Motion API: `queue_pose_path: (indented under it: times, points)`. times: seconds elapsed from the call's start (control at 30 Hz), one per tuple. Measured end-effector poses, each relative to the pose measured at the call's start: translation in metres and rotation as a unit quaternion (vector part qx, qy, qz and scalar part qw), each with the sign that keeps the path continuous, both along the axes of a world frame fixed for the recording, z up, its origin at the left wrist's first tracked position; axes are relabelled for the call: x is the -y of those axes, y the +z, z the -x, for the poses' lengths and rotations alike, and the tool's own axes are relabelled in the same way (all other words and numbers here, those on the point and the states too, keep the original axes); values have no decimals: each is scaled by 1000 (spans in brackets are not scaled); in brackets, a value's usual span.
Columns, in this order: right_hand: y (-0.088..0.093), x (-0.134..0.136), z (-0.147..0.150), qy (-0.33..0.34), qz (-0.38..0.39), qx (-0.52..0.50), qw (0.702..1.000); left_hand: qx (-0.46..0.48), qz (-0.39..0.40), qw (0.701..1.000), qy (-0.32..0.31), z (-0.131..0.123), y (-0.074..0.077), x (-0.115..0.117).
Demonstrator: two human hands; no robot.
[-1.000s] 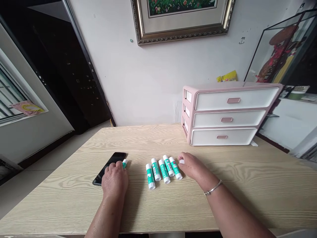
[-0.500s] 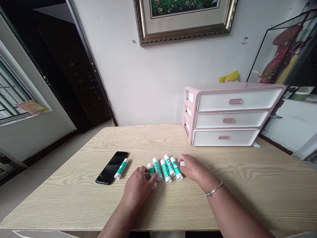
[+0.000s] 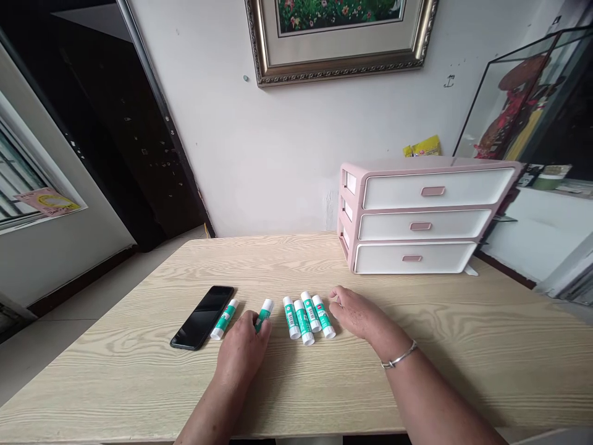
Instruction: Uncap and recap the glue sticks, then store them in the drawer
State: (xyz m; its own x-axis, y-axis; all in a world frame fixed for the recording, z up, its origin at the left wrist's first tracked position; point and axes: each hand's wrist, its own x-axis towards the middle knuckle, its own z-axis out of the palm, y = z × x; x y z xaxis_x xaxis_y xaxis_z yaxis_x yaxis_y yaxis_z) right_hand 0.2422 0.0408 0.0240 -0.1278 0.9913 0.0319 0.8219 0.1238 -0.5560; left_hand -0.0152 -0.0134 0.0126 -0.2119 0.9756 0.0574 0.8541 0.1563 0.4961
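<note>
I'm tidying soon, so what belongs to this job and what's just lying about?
Part of the job:
glue stick in the left hand
leftmost glue stick
four grouped glue sticks

Lying about:
black phone
drawer unit
yellow packet

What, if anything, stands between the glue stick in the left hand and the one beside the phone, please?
Apart from the left hand itself, nothing visible does: only tabletop shows between the held glue stick and the stick beside the phone.

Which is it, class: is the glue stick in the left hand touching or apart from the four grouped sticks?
Apart: the head view shows bare tabletop between the left hand's glue stick and the four grouped sticks.
</note>
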Motion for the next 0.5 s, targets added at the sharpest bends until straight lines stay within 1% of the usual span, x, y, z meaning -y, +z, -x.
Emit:
queue_pose_path:
  times: [0.03, 0.1, 0.17, 0.23, 0.3, 0.37, 0.43, 0.5]
  points:
    - [4, 2, 2, -14, -25, -6, 1000, 18, -18, 1000, -15, 2, -1, 0]
    - [9, 6, 6, -26, -92, -44, 994, 48, -60, 995, -64, 2, -4, 1]
    - [12, 11, 11, -4, -154, -111, 982, 65, -96, 986, -122, -1, -8, 3]
    - [12, 16, 16, 42, -186, -177, 966, 70, -119, 976, -169, -10, -12, 6]
    - [10, 22, 21, 92, -188, -219, 953, 66, -139, 968, -199, -21, -16, 10]
    - [7, 27, 25, 137, -178, -229, 947, 59, -155, 962, -219, -34, -16, 15]
    - [5, 30, 27, 169, -170, -213, 947, 59, -154, 956, -241, -45, -12, 19]
    - [4, 32, 29, 183, -157, -196, 951, 75, -139, 955, -252, -54, -4, 23]
